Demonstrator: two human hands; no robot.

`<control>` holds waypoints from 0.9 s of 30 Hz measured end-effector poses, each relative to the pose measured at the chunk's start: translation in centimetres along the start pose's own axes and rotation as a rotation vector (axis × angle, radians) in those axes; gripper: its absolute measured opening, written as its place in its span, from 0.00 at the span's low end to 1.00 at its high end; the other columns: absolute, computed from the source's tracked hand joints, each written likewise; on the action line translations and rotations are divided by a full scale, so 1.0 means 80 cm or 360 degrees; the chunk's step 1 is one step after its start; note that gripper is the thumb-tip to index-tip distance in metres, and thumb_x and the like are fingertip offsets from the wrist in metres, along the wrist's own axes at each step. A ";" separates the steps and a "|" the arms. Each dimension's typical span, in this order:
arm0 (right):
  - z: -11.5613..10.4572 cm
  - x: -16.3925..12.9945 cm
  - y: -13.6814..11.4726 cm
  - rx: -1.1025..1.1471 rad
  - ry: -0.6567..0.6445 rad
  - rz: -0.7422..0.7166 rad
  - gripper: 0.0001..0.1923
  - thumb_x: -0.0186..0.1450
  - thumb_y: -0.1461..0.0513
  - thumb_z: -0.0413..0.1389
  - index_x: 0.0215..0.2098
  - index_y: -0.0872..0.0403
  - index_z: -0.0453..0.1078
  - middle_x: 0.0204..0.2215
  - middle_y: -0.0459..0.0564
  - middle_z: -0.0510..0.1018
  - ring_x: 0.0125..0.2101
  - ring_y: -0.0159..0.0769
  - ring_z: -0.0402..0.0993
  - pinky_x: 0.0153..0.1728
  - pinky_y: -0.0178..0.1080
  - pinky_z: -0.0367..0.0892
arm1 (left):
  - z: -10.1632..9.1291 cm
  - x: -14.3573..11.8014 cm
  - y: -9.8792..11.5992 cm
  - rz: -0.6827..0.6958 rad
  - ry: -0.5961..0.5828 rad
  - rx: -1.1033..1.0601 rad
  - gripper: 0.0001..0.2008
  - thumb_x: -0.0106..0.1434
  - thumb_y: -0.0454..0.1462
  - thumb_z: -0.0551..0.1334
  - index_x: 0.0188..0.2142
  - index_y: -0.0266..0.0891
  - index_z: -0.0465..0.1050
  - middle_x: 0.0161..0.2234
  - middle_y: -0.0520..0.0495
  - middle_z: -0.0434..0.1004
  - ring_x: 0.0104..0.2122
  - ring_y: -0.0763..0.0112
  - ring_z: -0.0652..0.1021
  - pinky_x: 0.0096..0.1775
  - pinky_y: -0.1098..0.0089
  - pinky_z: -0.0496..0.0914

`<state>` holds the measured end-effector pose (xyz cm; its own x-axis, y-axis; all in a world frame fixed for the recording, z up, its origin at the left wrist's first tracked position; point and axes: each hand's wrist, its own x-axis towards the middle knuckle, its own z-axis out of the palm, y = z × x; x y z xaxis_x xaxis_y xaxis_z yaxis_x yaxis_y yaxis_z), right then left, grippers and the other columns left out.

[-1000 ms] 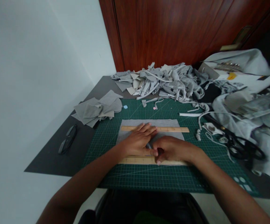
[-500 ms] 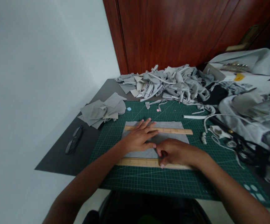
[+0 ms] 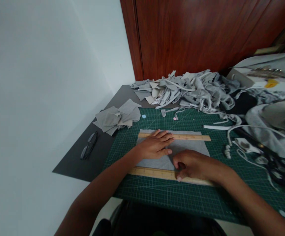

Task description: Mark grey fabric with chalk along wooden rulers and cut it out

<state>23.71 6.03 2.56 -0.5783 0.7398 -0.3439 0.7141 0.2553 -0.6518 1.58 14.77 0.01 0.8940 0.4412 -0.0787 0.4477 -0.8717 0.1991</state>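
Sliding rightward along near ruler (image 3: 154, 172), right hand (image 3: 193, 165); left hand (image 3: 155, 146) unmoved.

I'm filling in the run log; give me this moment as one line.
left hand: flat on grey fabric, fingers on far ruler | right hand: on near ruler | base: green cutting mat

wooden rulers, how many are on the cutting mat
2. One wooden ruler lies along the far edge of the grey fabric piece, under the left hand's fingertips. The other lies along the near edge, under the right hand. More could be hidden under the scraps.
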 end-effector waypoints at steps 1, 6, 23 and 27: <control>0.000 0.000 0.000 -0.0006 0.0000 0.0000 0.11 0.57 0.59 0.72 0.33 0.52 0.76 0.28 0.41 0.74 0.32 0.34 0.69 0.33 0.36 0.55 | 0.000 0.001 -0.002 -0.0002 0.0008 -0.0005 0.33 0.78 0.54 0.46 0.74 0.43 0.52 0.76 0.46 0.48 0.76 0.57 0.46 0.73 0.48 0.39; -0.002 -0.003 -0.003 -0.0010 -0.0016 0.0013 0.11 0.58 0.59 0.71 0.32 0.52 0.75 0.28 0.42 0.74 0.32 0.35 0.69 0.33 0.36 0.55 | -0.003 0.003 -0.015 0.0024 0.0030 -0.0036 0.34 0.77 0.55 0.49 0.74 0.41 0.52 0.76 0.45 0.48 0.76 0.56 0.46 0.73 0.49 0.39; 0.002 0.000 -0.005 -0.0021 -0.0013 0.0091 0.10 0.57 0.60 0.70 0.30 0.52 0.73 0.29 0.43 0.76 0.32 0.37 0.71 0.31 0.36 0.55 | 0.006 0.001 -0.022 0.0077 0.0163 -0.0009 0.43 0.70 0.61 0.57 0.74 0.40 0.53 0.75 0.43 0.50 0.75 0.52 0.48 0.73 0.48 0.42; 0.000 0.000 -0.006 0.0000 -0.0019 0.0090 0.11 0.57 0.60 0.71 0.31 0.52 0.74 0.29 0.42 0.75 0.33 0.36 0.70 0.32 0.36 0.56 | 0.004 0.000 -0.024 0.0091 0.0151 -0.0015 0.43 0.69 0.61 0.58 0.74 0.40 0.54 0.75 0.42 0.50 0.75 0.52 0.49 0.73 0.48 0.43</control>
<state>23.36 5.94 2.88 -0.5417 0.7457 -0.3879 0.7458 0.2134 -0.6311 0.77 16.36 -0.70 0.9121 0.4092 0.0258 0.3952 -0.8942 0.2100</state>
